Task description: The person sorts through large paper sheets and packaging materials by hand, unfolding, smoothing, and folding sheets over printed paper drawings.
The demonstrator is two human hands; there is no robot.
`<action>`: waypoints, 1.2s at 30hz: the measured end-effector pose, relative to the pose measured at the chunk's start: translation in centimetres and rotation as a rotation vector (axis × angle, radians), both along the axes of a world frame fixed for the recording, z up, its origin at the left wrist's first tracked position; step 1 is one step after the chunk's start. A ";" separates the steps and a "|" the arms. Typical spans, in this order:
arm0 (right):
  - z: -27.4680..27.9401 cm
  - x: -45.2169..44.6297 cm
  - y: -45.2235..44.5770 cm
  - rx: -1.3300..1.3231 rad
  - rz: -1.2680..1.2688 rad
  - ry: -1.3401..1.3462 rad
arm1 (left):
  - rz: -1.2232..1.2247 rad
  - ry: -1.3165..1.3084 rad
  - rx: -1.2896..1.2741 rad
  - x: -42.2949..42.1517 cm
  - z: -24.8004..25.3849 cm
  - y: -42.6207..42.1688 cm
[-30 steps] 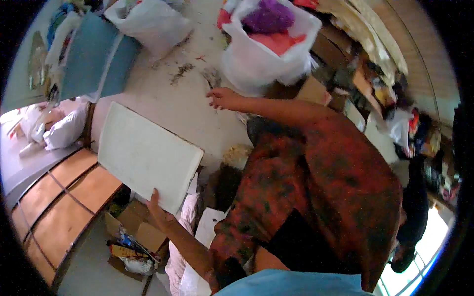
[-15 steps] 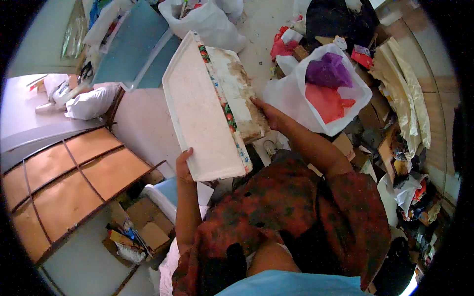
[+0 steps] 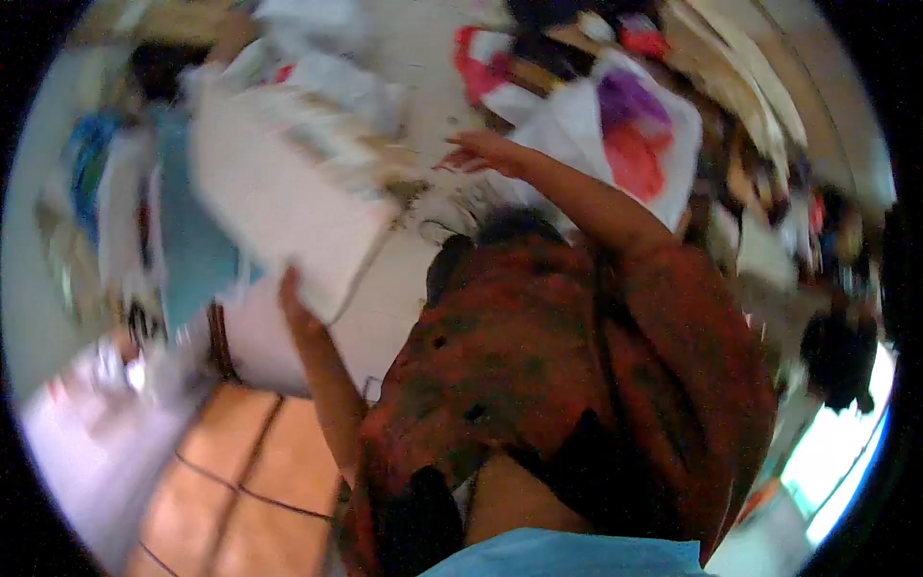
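Observation:
A white flat panel (image 3: 279, 183) with a raised rim leans away from me at the upper left, blurred by motion. The stained second piece along its far side is smeared. My left hand (image 3: 303, 308) is at the panel's near edge, thumb side up; whether its fingers grip the edge is blurred. My right hand (image 3: 486, 154) is stretched out with its fingers apart, holding nothing. It is off the panel, just left of a white plastic bag (image 3: 548, 144) that holds red and purple bags.
White bags (image 3: 341, 82) are beyond the panel, with a blue-grey bin (image 3: 192, 221) at left. An orange panel with dark bars (image 3: 231, 471) lies lower left. Cardboard and mixed clutter (image 3: 760, 231) line the right side.
The panel has moved left and away from my body. My right hand has let go of it and opened. The head view has turned, shifting the surroundings.

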State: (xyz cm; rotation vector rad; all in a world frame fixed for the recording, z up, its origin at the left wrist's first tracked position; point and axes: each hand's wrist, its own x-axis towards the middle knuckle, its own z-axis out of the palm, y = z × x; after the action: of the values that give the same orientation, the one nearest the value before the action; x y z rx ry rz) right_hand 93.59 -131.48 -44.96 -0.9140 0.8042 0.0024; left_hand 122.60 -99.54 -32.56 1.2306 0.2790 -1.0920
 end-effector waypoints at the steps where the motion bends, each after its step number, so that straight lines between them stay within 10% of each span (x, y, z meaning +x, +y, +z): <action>1: -3.3 1.4 -0.3 0.063 -0.081 0.003 | -0.161 -0.429 0.055 8.8 -4.6 2.5; 2: -6.2 2.2 -0.5 0.122 -0.141 -0.011 | -0.026 -0.005 -0.143 6.1 4.1 -3.9; 6: -3.5 4.3 0.4 0.146 -0.228 0.156 | 0.019 -0.243 0.104 11.4 10.4 -8.8; 12: -6.3 7.7 -8.1 0.110 -0.342 0.234 | -0.047 -0.403 -0.033 25.6 9.9 -9.1; 14: -9.6 10.2 -12.5 0.136 -0.364 0.225 | -0.006 -0.501 0.273 25.9 12.3 -11.3; 18: -17.8 22.6 -21.2 0.124 -0.248 0.132 | -0.097 -0.647 0.514 28.8 12.7 -16.5; 24: -14.0 46.0 -27.6 -0.006 0.036 -0.043 | -0.303 -0.494 0.531 34.5 10.9 -27.3; 28: -20.6 56.4 -27.7 -0.880 0.544 -0.150 | -0.499 -0.437 0.737 37.7 7.2 -34.9; 36: -26.3 60.3 -26.1 -1.507 0.801 -0.007 | -0.847 -0.591 0.862 45.7 -2.4 -37.5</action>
State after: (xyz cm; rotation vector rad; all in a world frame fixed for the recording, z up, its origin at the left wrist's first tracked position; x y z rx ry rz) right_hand 153.91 -157.61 -71.27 -2.6117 0.2566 0.1041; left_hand 168.26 -137.02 -34.94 2.5177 -0.3094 -1.2745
